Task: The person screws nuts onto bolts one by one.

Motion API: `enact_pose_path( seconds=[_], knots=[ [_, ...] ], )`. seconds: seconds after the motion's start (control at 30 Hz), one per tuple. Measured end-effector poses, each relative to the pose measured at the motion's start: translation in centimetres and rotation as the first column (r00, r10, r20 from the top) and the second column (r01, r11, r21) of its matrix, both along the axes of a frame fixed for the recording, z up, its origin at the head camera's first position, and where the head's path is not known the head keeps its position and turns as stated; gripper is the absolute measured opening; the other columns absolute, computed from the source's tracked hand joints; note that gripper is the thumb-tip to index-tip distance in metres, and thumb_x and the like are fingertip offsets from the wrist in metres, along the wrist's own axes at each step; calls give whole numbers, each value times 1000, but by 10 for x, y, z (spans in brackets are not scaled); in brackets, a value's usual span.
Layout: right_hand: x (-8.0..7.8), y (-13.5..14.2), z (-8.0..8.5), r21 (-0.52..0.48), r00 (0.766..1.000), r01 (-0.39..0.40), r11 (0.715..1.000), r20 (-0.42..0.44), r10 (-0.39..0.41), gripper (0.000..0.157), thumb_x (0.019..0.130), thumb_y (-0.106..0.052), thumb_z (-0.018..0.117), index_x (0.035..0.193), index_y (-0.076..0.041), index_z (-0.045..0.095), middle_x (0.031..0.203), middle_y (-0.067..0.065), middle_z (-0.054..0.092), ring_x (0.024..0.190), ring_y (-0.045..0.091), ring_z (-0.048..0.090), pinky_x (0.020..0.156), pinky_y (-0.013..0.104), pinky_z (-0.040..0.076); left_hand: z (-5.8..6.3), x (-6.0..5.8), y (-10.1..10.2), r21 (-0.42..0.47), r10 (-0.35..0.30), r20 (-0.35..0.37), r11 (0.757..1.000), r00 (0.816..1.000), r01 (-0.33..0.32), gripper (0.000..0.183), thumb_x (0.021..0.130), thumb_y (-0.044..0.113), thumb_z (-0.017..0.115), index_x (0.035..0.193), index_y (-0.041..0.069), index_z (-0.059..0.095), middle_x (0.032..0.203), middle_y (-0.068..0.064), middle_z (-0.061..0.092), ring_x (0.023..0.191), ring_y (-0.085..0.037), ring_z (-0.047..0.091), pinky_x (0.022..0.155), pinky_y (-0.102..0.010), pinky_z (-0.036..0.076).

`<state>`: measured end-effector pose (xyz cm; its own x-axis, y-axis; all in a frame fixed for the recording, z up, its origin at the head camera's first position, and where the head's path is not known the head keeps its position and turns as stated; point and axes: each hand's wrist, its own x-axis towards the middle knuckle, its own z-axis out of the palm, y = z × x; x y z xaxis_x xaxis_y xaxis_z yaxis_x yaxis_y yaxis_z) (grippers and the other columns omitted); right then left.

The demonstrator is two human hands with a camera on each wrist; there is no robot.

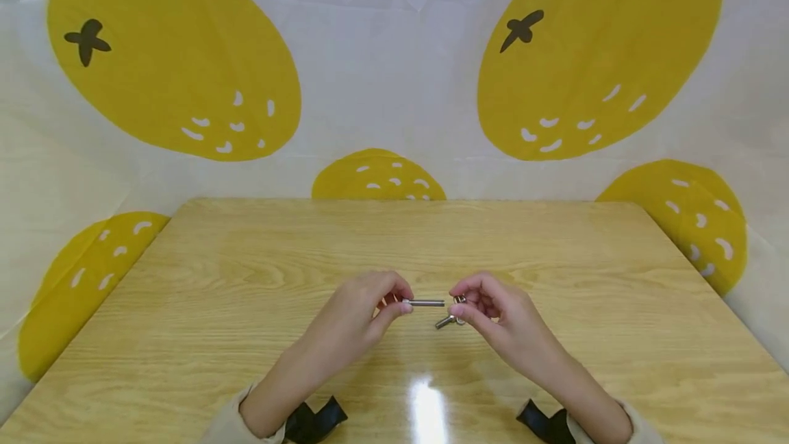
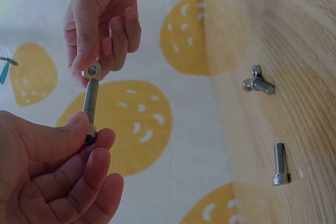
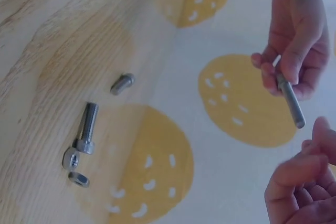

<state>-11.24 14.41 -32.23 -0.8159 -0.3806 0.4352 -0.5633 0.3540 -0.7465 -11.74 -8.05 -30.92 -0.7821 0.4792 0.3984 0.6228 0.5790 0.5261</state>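
Note:
My left hand (image 1: 357, 310) pinches a steel bolt (image 1: 427, 303) at its head end, the shank pointing right. Facing it, my right hand (image 1: 496, 314) pinches a small metal nut (image 2: 87, 72) between thumb and fingertips. In the left wrist view the bolt's free end is right at the nut, while the head view shows a small gap between bolt tip and right fingertips. My right hand's own fingers hide the nut in the right wrist view. Below the right hand, another bolt (image 1: 444, 322) lies on the table, partly covered in the head view.
Near that bolt, two loose nuts, one ring-faced (image 3: 67, 159) and one tilted (image 3: 79, 179), lie on the wooden table (image 1: 259, 245). A separate bolt (image 2: 280, 165) rests a short way off. A fruit-print cloth (image 1: 388, 74) hangs behind the table's far edge.

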Motion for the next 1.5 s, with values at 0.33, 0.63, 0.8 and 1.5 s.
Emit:
enact_pose_path(
  seconds=[0.33,0.63,0.8,1.5],
  knots=[
    [3,-1,-2,-87,986,-107,990,121,117,13,91,-6,57,104,-3,55,78,4,55,54,10,50,47,24,48,-1,3,2,26,-8,-29,1000,1000,9,6,88,17,64,91,12,62,83,8,62,73,-2,56,65,-17,49],
    [3,1,0,-62,987,-125,990,94,131,14,91,-4,56,104,0,54,81,4,59,61,8,56,53,26,52,-2,3,4,42,-7,-38,999,999,9,6,87,17,65,91,13,61,81,8,60,72,-1,53,65,-15,48],
    [2,2,0,-47,989,-131,990,65,134,14,90,-2,58,103,1,54,83,7,63,68,4,59,56,26,53,-3,4,5,38,-7,-36,999,999,8,6,87,17,64,92,14,61,81,8,60,72,-1,52,64,-16,48],
    [0,4,-2,-110,993,-115,987,3,116,16,85,2,62,100,-2,61,95,5,67,89,8,64,87,19,50,-2,4,5,79,-33,-43,996,999,36,5,90,15,59,94,12,61,80,7,59,66,-2,45,59,-15,44]
  ],
)
